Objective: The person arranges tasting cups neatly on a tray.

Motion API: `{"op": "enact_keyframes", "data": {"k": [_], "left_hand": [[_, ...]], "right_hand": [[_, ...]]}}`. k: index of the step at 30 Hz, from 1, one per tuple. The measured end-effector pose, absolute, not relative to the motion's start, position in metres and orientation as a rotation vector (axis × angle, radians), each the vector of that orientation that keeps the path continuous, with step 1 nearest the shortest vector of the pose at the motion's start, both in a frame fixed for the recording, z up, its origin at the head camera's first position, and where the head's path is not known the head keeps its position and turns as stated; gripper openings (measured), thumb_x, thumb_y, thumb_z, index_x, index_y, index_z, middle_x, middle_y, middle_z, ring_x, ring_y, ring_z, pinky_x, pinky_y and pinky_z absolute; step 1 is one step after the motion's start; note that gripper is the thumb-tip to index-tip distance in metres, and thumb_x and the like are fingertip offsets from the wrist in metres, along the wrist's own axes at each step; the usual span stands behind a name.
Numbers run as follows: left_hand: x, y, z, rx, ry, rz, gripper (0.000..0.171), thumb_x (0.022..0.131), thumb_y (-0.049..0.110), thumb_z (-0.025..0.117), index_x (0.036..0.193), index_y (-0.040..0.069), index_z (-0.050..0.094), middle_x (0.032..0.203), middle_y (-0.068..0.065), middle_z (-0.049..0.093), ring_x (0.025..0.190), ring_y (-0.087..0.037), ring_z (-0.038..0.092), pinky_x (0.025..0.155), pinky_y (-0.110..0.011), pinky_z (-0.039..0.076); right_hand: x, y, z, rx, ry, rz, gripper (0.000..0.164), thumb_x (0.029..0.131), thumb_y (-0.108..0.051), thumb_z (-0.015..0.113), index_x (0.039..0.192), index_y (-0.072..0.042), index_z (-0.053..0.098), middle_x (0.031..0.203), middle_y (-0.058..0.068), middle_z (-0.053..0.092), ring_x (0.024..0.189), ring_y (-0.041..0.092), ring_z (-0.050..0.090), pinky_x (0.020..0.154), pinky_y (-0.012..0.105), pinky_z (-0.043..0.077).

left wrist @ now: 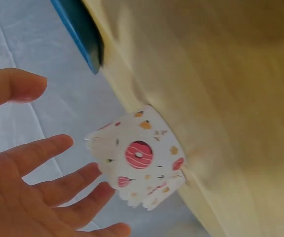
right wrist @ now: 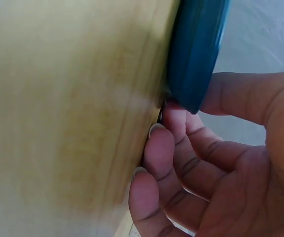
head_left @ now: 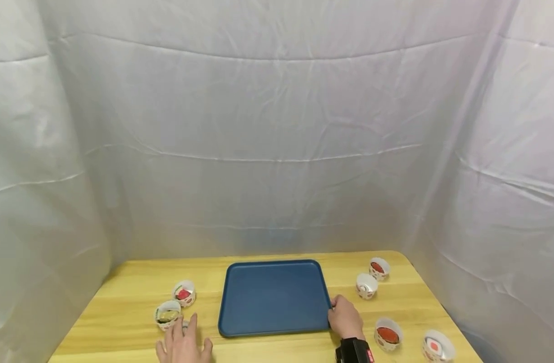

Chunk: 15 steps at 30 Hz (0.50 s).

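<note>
A blue rectangular tray [head_left: 274, 297] lies on the wooden table. My right hand [head_left: 346, 318] pinches its right edge, with the thumb on top and the index finger under the rim, as the right wrist view shows. My left hand [head_left: 184, 345] is spread over the table's left part, close to small paper cups. One cup [head_left: 162, 323] holds something yellowish; another cup [head_left: 187, 302] behind it holds something pink-red. A further cup [head_left: 185, 324] is mostly hidden by my left fingers. The left wrist view shows a donut-printed cup [left wrist: 157, 148] just beyond the outstretched fingertips.
Several more paper cups stand to the tray's right: two with red contents [head_left: 388, 335] [head_left: 377, 267], a pale-filled cup [head_left: 366, 286], and a cup [head_left: 433, 355] with a white and pink piece near the right edge. Silvery curtains [head_left: 277, 191] surround the table.
</note>
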<state>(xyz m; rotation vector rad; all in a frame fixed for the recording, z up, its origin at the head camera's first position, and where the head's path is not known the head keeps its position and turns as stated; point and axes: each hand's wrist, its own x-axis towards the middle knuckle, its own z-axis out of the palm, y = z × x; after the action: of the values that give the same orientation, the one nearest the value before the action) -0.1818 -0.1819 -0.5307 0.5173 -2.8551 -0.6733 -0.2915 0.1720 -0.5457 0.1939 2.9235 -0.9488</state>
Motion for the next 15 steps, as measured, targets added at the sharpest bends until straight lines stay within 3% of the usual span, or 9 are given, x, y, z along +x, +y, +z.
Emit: {"op": "enact_keyframes", "data": {"k": [9, 15], "left_hand": [[-0.178, -0.188, -0.540, 0.443, -2.782, -0.605, 0.058, 0.078, 0.025, 0.076, 0.126, -0.005, 0.063, 0.132, -0.036, 0.052, 0.122, -0.054, 0.047, 0.089, -0.072, 0.045], [-0.176, -0.190, -0.542, 0.388, -2.707, -0.580, 0.055, 0.075, 0.020, 0.077, 0.123, -0.005, 0.065, 0.129, -0.035, 0.054, 0.119, -0.056, 0.049, 0.088, -0.069, 0.048]], "right_hand": [[-0.291, 0.170, -0.540, 0.178, 2.945, -0.926, 0.012, 0.092, -0.008, 0.065, 0.103, -0.004, 0.064, 0.100, 0.014, 0.069, 0.086, 0.029, 0.064, 0.072, 0.048, 0.052], [-0.291, 0.171, -0.540, 0.163, 2.945, -0.923, 0.011, 0.092, -0.008, 0.065, 0.102, -0.004, 0.064, 0.098, 0.013, 0.068, 0.084, 0.028, 0.063, 0.071, 0.047, 0.051]]}}
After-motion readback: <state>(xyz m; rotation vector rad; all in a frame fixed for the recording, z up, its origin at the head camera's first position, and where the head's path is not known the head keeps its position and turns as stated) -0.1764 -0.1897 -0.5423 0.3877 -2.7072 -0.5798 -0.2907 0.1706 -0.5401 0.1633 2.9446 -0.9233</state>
